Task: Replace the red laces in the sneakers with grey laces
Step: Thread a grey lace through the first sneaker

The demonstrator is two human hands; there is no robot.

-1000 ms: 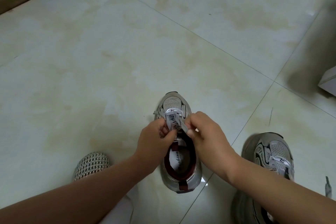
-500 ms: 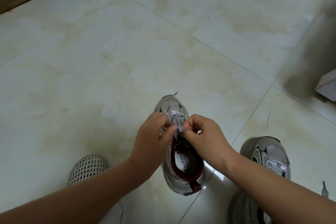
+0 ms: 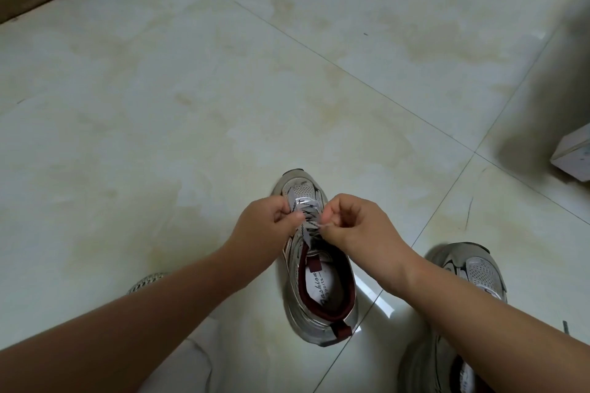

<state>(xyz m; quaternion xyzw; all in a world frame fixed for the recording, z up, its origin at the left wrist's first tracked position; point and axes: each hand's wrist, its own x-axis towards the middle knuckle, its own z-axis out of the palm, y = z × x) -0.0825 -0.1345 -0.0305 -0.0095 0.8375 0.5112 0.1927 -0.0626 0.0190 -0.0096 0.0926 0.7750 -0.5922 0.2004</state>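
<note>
Sneaker (image 3: 319,281) already wears grey lace (image 3: 308,217); left hand (image 3: 265,226) and right hand (image 3: 354,226) pinch its ends, probably threading upper eyelets; second sneaker (image 3: 479,277) seemingly relaced

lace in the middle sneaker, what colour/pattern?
Grey lace with dark printed markings, threaded over the middle sneaker; head view, the only one.

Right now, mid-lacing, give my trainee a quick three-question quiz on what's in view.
1. True or false: both hands grip the grey lace over the middle sneaker.
2. Where does the second sneaker stand? A) under the right forearm B) beside the white box C) on the left
3. What colour is the middle sneaker's collar lining?

Key: 1 true, left hand and right hand; 2 A; 3 dark red.
</note>
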